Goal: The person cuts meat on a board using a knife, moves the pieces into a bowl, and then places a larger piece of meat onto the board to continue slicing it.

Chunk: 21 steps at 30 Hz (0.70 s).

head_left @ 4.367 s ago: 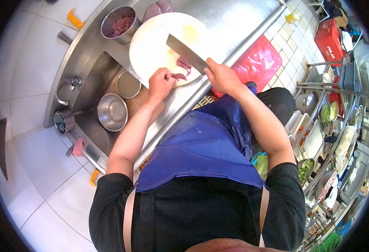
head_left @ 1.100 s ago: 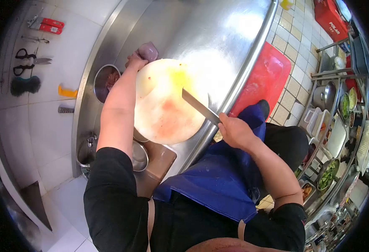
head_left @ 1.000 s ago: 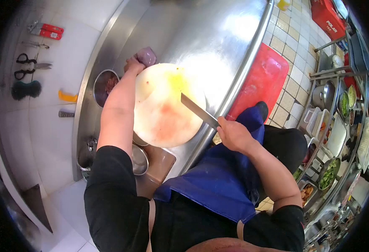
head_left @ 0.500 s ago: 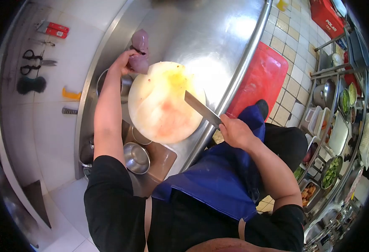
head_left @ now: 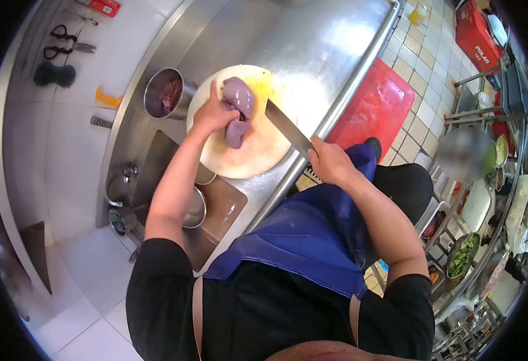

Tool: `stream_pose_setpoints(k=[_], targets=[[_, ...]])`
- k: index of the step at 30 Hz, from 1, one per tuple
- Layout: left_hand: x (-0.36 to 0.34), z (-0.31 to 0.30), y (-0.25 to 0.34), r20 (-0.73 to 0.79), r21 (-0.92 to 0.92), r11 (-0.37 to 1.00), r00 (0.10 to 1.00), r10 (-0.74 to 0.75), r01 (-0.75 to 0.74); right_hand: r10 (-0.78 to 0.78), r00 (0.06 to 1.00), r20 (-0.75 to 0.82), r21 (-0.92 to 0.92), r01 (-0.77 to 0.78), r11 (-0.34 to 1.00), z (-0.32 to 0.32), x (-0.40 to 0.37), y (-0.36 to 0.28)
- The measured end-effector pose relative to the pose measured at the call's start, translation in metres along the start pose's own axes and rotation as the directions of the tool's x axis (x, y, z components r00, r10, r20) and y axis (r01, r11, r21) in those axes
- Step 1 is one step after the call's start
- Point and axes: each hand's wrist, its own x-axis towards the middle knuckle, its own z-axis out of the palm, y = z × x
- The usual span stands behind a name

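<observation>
A glossy purple piece of organ meat (head_left: 240,99) with two rounded lobes lies on the round white cutting board (head_left: 258,155). My left hand (head_left: 214,114) grips its middle, with the index finger stretched out toward the far side. In my right hand (head_left: 331,161) is a cleaver (head_left: 288,127), its handle hidden in my closed fingers. The blade hangs over the board's right part, apart from the meat. Yellow and reddish stains mark the board.
A steel pot (head_left: 183,96) holding dark red meat stands left of the board. Nearer me is a sink (head_left: 219,207) with a steel bowl (head_left: 196,207). A red lid-like panel (head_left: 375,108) lies beyond the counter's rail. Scissors (head_left: 65,43) hang on the wall; food shelves stand at right.
My left hand has brought the purple meat from beyond the board's far left edge down onto the board. The cleaver stays in my right hand, nearly in place. The view has shifted slightly.
</observation>
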Motion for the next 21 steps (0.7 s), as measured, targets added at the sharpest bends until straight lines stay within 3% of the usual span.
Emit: stream_pose_setpoints(k=[1, 2, 3, 4, 5, 7, 9, 11, 12, 14, 15, 17, 18, 19, 21], targets=[[0.007, 0.000, -0.001, -0.005, -0.005, 1.000, 1.000, 0.001, -0.001, 0.005, 1.000, -0.008, 0.008, -0.005, 1.000, -0.001, 0.001, 0.000], [0.022, -0.001, -0.001, -0.106, 0.232, 0.924, 0.936, 0.336, -0.305, 0.003, 1.000, -0.011, 0.005, -0.003, 1.000, -0.003, 0.002, -0.001], [0.036, -0.003, 0.001, -0.117, 0.475, 0.706, 0.758, 0.642, -0.525, 0.021, 1.000, 0.001, 0.004, -0.021, 1.000, -0.004, 0.002, -0.003], [0.048, -0.006, 0.007, 0.059, 0.486, 0.647, 0.761, 0.646, -0.587, 0.038, 0.999, 0.014, 0.003, -0.038, 0.999, -0.004, 0.002, -0.004], [0.058, -0.008, 0.014, 0.058, 0.487, 0.646, 0.760, 0.647, -0.587, 0.037, 0.999, 0.012, 0.003, -0.037, 0.999, -0.004, 0.002, -0.004], [0.073, -0.010, 0.028, 0.347, 0.357, 0.674, 0.762, 0.547, -0.646, 0.046, 0.999, 0.013, 0.009, -0.046, 0.999, -0.006, 0.003, -0.005], [0.074, -0.012, 0.041, 0.332, 0.361, 0.693, 0.781, 0.530, -0.624, 0.041, 0.999, 0.007, 0.013, -0.041, 0.999, -0.007, 0.005, -0.004], [0.066, -0.017, 0.051, 0.256, 0.342, 0.818, 0.883, 0.393, -0.463, 0.039, 0.999, 0.003, 0.025, -0.039, 0.999, -0.007, 0.005, -0.005], [0.069, -0.017, 0.047, 0.257, 0.347, 0.815, 0.883, 0.393, -0.464, 0.055, 0.998, 0.020, 0.015, -0.056, 0.998, -0.011, 0.004, -0.008], [0.076, -0.015, 0.028, 0.069, 0.091, 0.926, 0.930, 0.362, -0.367, 0.068, 0.997, 0.040, 0.010, -0.069, 0.998, -0.011, 0.003, -0.009], [0.071, -0.019, 0.029, 0.068, 0.094, 0.926, 0.930, 0.361, -0.366, 0.081, 0.997, 0.008, 0.029, -0.081, 0.996, -0.009, 0.004, -0.008], [0.049, -0.025, 0.026, -0.073, -0.249, 0.932, 0.965, 0.254, -0.264, 0.092, 0.996, -0.019, 0.047, -0.091, 0.995, -0.009, 0.005, -0.008], [0.042, -0.019, 0.019, -0.075, -0.251, 0.933, 0.966, 0.248, -0.259, 0.107, 0.992, -0.067, 0.057, -0.103, 0.993, -0.011, 0.005, -0.008], [0.040, -0.007, 0.009, -0.257, -0.280, 0.924, 0.947, 0.190, -0.261, 0.120, 0.986, -0.117, 0.065, -0.113, 0.992, -0.012, 0.006, -0.009], [0.032, 0.013, -0.005, -0.586, -0.334, 0.899, 0.810, 0.039, -0.285, 0.096, 0.976, -0.194, 0.090, -0.080, 0.993, -0.014, 0.007, -0.011]])
